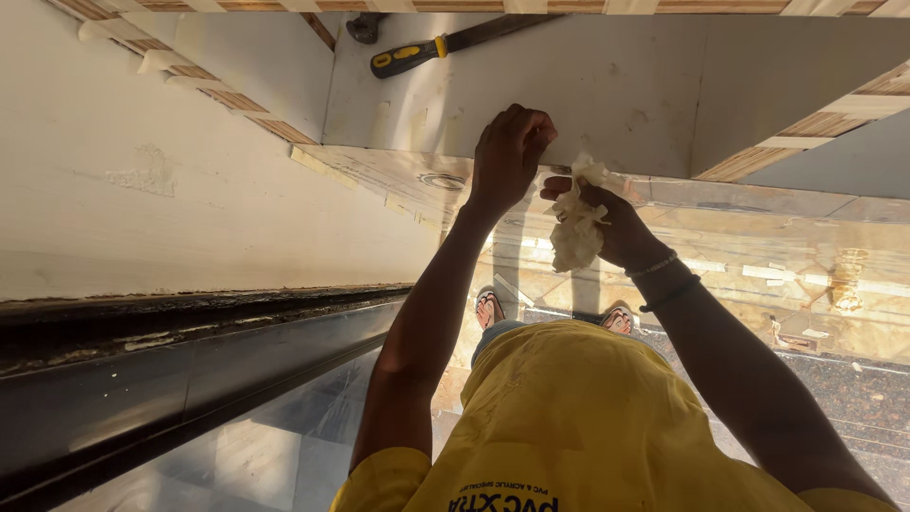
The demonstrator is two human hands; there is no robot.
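My left hand [510, 152] is curled into a fist against the lower edge of a white board [616, 85]; nothing shows inside it. Just to its right, my right hand [616, 228] grips a crumpled pale cloth wad [575, 232] and holds it up to the same edge. Two bands, one light and one dark, circle my right wrist. My yellow shirt [569, 417] fills the lower middle of the view.
A knife with a yellow and black handle [409, 55] lies on the white board, with a dark tool [365, 27] beside it. Wood-striped edging [237, 100] borders the pale panels. A dark ledge [190, 351] runs at lower left. My sandalled feet [490, 308] stand on a glossy tiled floor [758, 275].
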